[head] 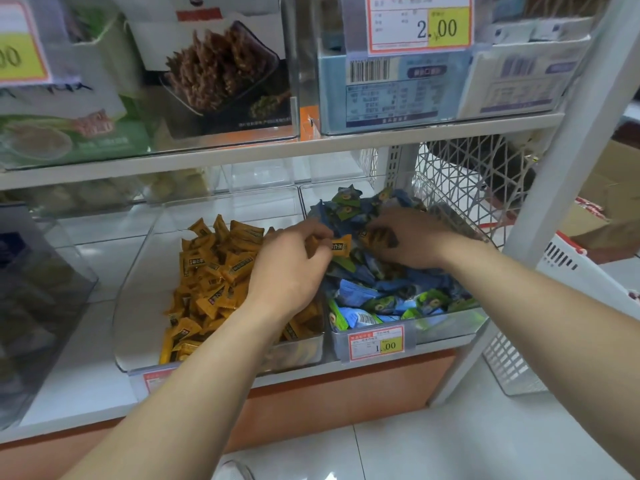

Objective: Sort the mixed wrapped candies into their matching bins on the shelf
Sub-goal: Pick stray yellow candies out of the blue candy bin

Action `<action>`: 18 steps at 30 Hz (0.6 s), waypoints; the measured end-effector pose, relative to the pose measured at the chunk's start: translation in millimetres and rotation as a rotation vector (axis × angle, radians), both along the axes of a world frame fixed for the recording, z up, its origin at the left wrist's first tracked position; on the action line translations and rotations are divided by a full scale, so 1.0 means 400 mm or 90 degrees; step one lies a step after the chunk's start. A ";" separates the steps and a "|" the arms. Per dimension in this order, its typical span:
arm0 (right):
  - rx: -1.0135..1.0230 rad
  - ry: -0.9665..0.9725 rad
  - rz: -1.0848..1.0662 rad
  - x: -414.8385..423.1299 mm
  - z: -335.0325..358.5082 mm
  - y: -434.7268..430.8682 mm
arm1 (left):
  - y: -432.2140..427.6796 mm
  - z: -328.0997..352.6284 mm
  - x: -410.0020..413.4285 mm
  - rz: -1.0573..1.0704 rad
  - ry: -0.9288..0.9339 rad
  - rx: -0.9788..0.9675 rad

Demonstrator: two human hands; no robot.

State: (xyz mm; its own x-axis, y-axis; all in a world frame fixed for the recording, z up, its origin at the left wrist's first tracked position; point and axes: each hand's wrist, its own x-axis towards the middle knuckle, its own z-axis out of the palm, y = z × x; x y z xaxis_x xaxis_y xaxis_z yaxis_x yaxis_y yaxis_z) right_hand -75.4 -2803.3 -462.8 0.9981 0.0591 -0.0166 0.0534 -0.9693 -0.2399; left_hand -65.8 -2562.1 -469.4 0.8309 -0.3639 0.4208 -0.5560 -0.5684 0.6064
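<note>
Looking down at a white shelf unit (242, 155) carrying printed snack boxes (221, 74) in clear holders on its upper board, behind a large price tag (419, 24). Facing two clear bins side by side on the lower board: the left bin (138, 289), part filled with orange candies (214, 271) heaped toward its right side, and the right bin (450, 327), brimming with blue and green candies (381, 299). Noting a white lattice basket (467, 174) just behind and to the right of the right bin, and a white slotted basket (568, 265) standing beyond the shelf post. Reaching in with both bare forearms from below, holding the left hand (287, 268) over the wall between the two bins, palm down, fingers curled, thumb and fingertips pinching a single orange candy (341, 244) just above the blue and green heap. Resting the right hand (412, 240) on the back part of that same heap, fingers bent, gripping a second orange wrapper (377, 237) with dark print under the thumb. Finding both stray orange pieces close together over the right bin, not yet over the left one. Spotting a small red-edged price tag (376, 342) clipped to the right bin's front wall, and a second small tag (156, 379) at the left bin's front, half hidden by the left forearm.
</note>
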 end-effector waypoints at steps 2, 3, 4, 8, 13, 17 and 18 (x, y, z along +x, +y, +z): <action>-0.014 0.021 -0.004 0.023 -0.006 -0.011 | 0.007 -0.002 0.006 0.006 0.003 -0.012; -0.013 0.038 -0.011 0.033 -0.007 -0.014 | 0.010 -0.003 0.008 0.007 0.005 -0.017; -0.012 0.055 -0.017 0.042 -0.007 -0.016 | 0.012 -0.004 0.010 0.008 0.005 -0.021; -0.038 0.123 -0.012 0.080 -0.007 -0.012 | 0.014 -0.006 0.010 0.000 0.011 -0.023; -0.060 0.139 0.001 0.094 -0.034 0.005 | 0.007 -0.008 0.010 -0.008 0.029 -0.026; 0.006 0.065 0.037 0.059 -0.046 0.003 | 0.009 -0.009 0.012 -0.008 0.037 -0.033; 0.013 0.049 0.043 0.049 -0.043 0.004 | 0.009 -0.009 0.013 -0.006 0.036 -0.035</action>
State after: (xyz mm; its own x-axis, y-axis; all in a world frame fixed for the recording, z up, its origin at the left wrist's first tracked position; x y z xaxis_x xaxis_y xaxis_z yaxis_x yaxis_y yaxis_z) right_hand -55.8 -2801.5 -480.0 0.9875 0.1279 -0.0920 0.0995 -0.9591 -0.2651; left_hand -60.8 -2558.5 -472.9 0.8507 -0.3501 0.3922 -0.5251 -0.5282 0.6673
